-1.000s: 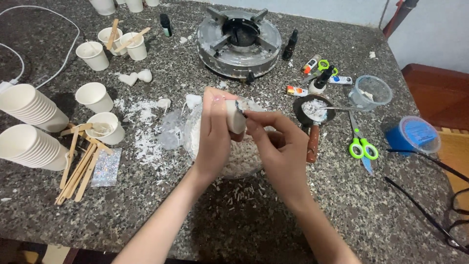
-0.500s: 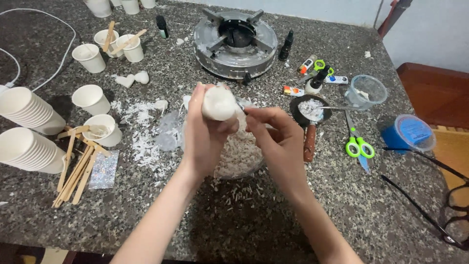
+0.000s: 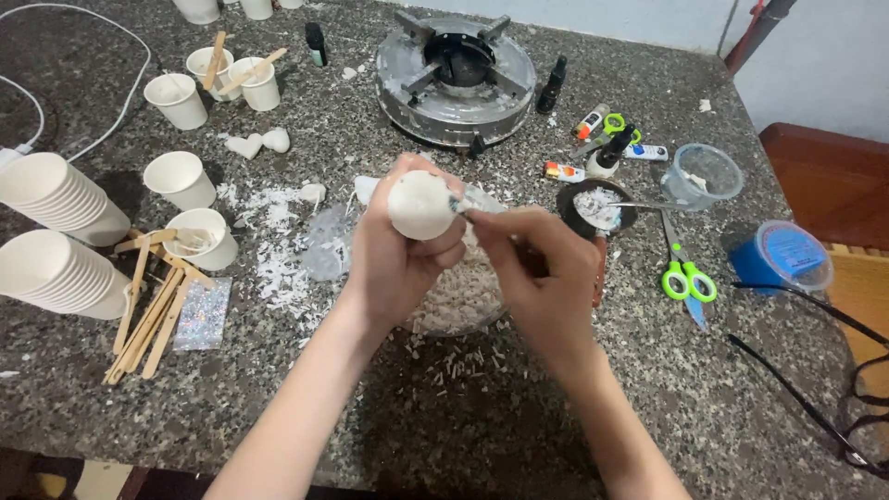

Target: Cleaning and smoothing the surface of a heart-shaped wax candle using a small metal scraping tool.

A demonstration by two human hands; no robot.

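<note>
The left hand [image 3: 398, 255] is wrapped around a white wax lump [image 3: 419, 206], held up over the bowl of shavings [image 3: 458, 301], while the right hand [image 3: 542, 273], just beside it, pinches a small blade [image 3: 460, 207] against the lump's right side.

The left hand [image 3: 400, 259] grips a smooth, matt white waxy lump [image 3: 419, 205], and beneath it a clear glossy bowl [image 3: 463, 296] holds rough pale shavings of the same stuff. Left of the bowl lie bare matt wooden sticks [image 3: 143, 310], a glittering foil-like sheet [image 3: 202, 314] and matt white paper cups [image 3: 56, 194], all on a speckled, polished stone counter [image 3: 444, 407]. Beyond the bowl sits a dull grey metal burner [image 3: 456, 79], and to its right are glossy green-handled plastic scissors [image 3: 683, 273] and a clear plastic tub [image 3: 704, 174].
</note>
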